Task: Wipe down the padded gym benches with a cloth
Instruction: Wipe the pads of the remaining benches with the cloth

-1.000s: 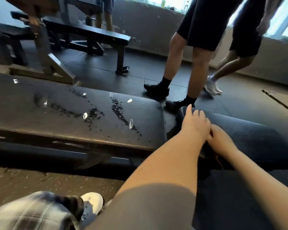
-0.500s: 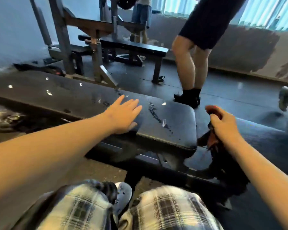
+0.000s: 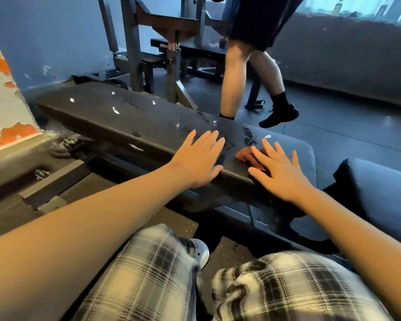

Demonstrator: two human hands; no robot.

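Resting the left hand palm down on the black worktop, fingers straight and slightly apart, thumb at the near edge, gripping nothing. Laying the right hand just right of it, not touching it, fingers splayed wide and flat, pressing a reddish cloth onto the worktop by its near edge. Showing of the cloth only a crumpled corner left of the right hand's index finger and thumb, between the two hands; cannot tell how far it runs under the palm.

Just beyond the fingertips of both hands, scuffed, flaking patches in the worktop's cover, with small white tears strung out further left of the left hand. Right of the right hand, across a gap, a second dark pad.

Well beyond the hands, another person's bare legs below dark shorts, with a black sock and black shoe, heel raised above the floor. Left of those legs and further back, a steel rack and a far bench. Far left of the left hand, a pillar with peeling orange paint.

Below both forearms, plaid shorts over the knees, and between them a white shoe on the floor.
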